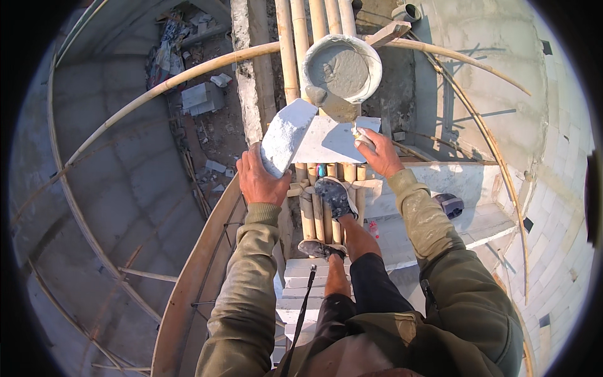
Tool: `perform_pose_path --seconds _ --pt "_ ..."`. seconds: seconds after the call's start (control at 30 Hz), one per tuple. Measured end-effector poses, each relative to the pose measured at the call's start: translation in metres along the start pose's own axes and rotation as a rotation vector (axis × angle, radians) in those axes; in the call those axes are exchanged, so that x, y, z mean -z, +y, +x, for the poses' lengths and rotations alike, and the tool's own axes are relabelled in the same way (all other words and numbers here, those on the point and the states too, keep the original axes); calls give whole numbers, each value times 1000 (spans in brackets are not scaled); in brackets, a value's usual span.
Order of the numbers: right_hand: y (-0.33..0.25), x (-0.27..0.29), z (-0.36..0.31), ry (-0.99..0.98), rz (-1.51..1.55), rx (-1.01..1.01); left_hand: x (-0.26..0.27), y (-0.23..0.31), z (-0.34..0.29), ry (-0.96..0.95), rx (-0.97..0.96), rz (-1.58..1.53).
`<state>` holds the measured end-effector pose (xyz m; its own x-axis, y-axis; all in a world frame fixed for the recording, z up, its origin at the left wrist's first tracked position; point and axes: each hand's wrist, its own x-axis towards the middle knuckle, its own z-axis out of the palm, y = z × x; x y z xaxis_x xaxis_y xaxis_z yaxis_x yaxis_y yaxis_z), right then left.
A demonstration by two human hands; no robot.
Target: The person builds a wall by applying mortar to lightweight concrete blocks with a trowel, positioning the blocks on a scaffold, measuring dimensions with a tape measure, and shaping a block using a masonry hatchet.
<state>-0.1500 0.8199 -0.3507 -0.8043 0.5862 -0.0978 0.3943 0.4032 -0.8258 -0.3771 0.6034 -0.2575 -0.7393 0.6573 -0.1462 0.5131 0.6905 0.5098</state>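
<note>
My left hand point(262, 178) grips the lower end of a rough-faced white block point(287, 135), which is tilted up. Beside it, a second flat white block point(328, 142) lies across the bamboo poles. My right hand point(379, 152) is closed around the pale handle of a trowel point(341, 109), at the right end of the flat block. Wet mortar seems to cover its blade, beneath the bucket's rim. Just beyond stands a round bucket point(376, 78) holding grey mortar.
I stand on a platform of bamboo poles point(318, 217), with stacked white blocks point(301, 292) below my feet. Long bamboo poles point(182, 80) cross both sides. To the left the ground lies far down, with rubble point(202, 98). A block wall point(556, 188) rises on the right.
</note>
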Motion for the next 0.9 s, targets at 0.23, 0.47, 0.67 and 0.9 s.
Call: perform_pose_path --seconds 0.23,0.47,0.67,0.9 --pt "-47 -9 -17 -125 -347 -69 6 0 -4 -31 51 -58" --pt "-7 -26 -5 -108 -521 -237 27 4 -20 26 81 -156" --pt "-11 -27 71 -35 -466 -389 42 4 -41 73 212 -182" --pt "43 -45 168 -391 56 -1025 12 2 -41 112 275 -228"
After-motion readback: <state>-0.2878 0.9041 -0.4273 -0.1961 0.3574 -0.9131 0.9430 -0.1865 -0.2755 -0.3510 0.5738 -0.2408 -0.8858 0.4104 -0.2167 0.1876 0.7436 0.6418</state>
